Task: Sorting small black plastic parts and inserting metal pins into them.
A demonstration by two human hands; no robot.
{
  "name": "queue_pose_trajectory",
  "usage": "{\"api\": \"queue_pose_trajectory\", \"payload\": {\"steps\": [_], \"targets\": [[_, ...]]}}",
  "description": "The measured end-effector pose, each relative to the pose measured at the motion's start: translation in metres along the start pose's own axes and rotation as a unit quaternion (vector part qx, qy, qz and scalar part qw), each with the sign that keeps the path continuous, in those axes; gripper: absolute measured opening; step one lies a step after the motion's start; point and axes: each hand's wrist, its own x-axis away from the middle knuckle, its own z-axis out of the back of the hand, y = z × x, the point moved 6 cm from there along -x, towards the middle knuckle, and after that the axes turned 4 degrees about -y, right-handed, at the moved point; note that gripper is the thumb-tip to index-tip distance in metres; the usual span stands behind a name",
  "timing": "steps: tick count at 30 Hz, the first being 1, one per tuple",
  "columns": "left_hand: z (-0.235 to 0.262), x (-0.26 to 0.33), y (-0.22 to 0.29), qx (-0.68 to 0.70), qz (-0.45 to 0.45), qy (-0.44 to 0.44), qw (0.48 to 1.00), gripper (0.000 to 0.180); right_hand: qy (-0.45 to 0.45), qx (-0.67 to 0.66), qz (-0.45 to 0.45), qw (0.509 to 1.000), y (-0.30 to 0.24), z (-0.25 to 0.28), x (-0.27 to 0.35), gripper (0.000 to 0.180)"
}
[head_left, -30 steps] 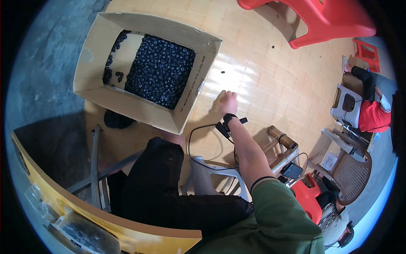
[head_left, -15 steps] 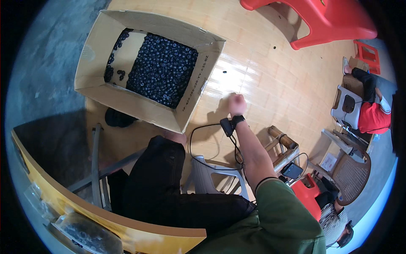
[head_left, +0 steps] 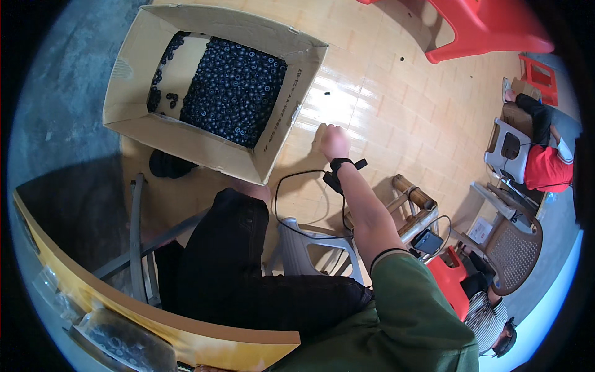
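My right hand (head_left: 335, 141) is stretched out over the floor, just right of the cardboard box, its fingers curled closed. Whatever they may hold is hidden. A black band with a small dark device and a cable (head_left: 333, 180) is round that wrist. In the open cardboard box (head_left: 282, 121) lie a great many small round black parts (head_left: 235, 93), piled mostly to the right, with a few loose at the left. One small black piece (head_left: 327, 93) lies on the floor beyond my hand. At the lower edge, a sliver of my left hand (head_left: 207, 369) shows by the table; its fingers cannot be made out.
A yellow-edged table (head_left: 186, 322) curves across the lower left, with a clear plastic container (head_left: 127, 341) on it. A grey stool (head_left: 304, 248) and a bamboo stool (head_left: 412, 198) stand beside my legs. Red plastic furniture (head_left: 471, 28) is at upper right. Two people sit at right.
My right hand has moved left, closer to the box, and stays closed. The view has shifted slightly, and a bit of my left hand now shows at the lower edge.
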Motion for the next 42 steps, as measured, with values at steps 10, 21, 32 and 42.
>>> {"api": "queue_pose_trajectory", "payload": {"steps": [10, 21, 32, 42], "targets": [[-0.006, -0.002, 0.001, 0.023, 0.019, -0.011, 1.000, 0.007, 0.101, -0.125, 0.042, 0.986, -0.025, 0.019, -0.024, 0.012], [-0.011, 0.001, 0.010, 0.069, 0.024, -0.033, 0.997, 0.006, -0.041, 0.056, 0.037, 0.997, -0.052, 0.014, -0.039, 0.033], [0.002, 0.008, -0.011, 0.134, -0.006, -0.008, 0.991, 0.006, -0.111, -0.518, -0.021, 0.848, -0.054, 0.051, 0.091, 0.011], [0.003, 0.006, -0.021, 0.410, -0.005, -0.096, 0.907, 0.005, -0.271, -0.503, 0.335, 0.749, -0.261, 0.301, 0.315, 0.011]]}}
